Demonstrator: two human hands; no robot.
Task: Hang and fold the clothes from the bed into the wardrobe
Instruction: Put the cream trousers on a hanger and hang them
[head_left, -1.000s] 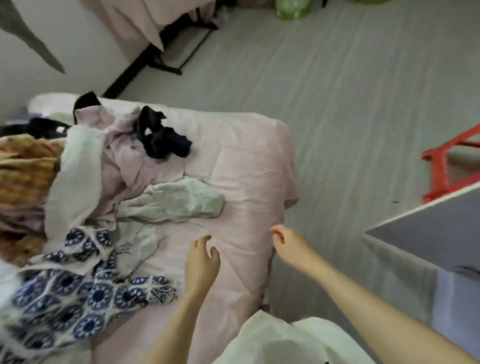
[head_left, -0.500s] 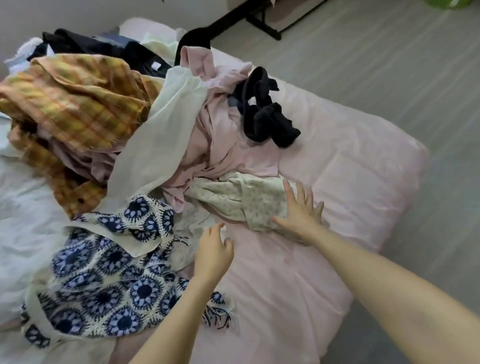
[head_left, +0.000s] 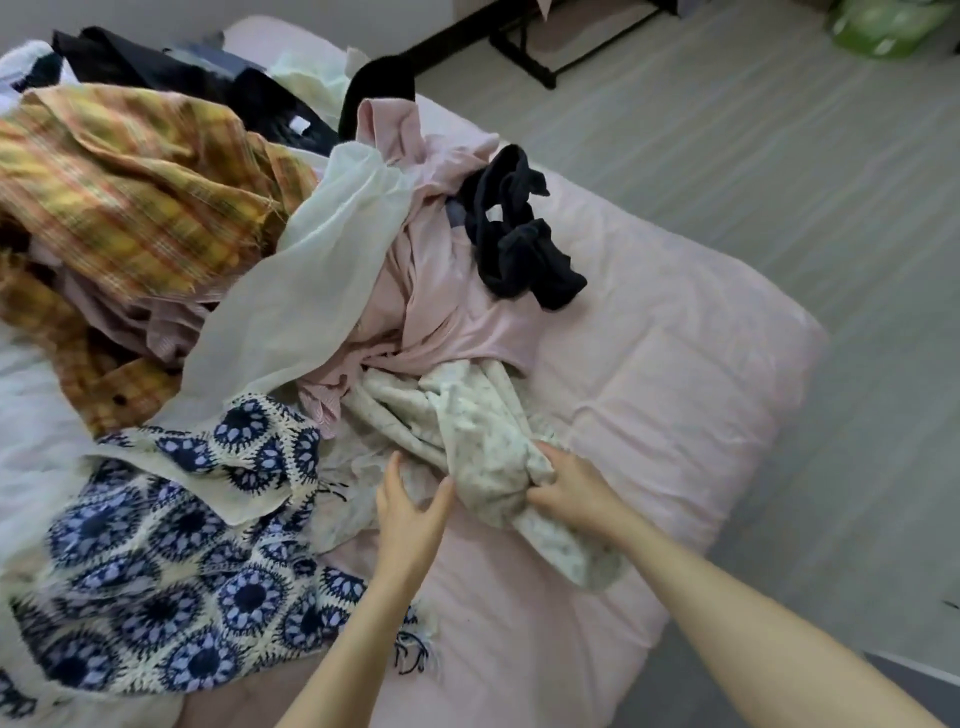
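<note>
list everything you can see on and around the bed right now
floral garment: 1, pale cream with small print, front of the pile
crochet blanket: 1, navy and cream, left foreground
sheer cloth: 1, off-white, draped across the pile
pink garment: 1, pale pink, pile centre
black garment: 1, on the pink garment
plaid garment: 1, yellow-orange, left
dark clothes: count unclear, far left
bed: 1, pink cover
green bag: 1, floor, top right
left hand: open, beside the floral garment
right hand: grips the floral garment
</note>
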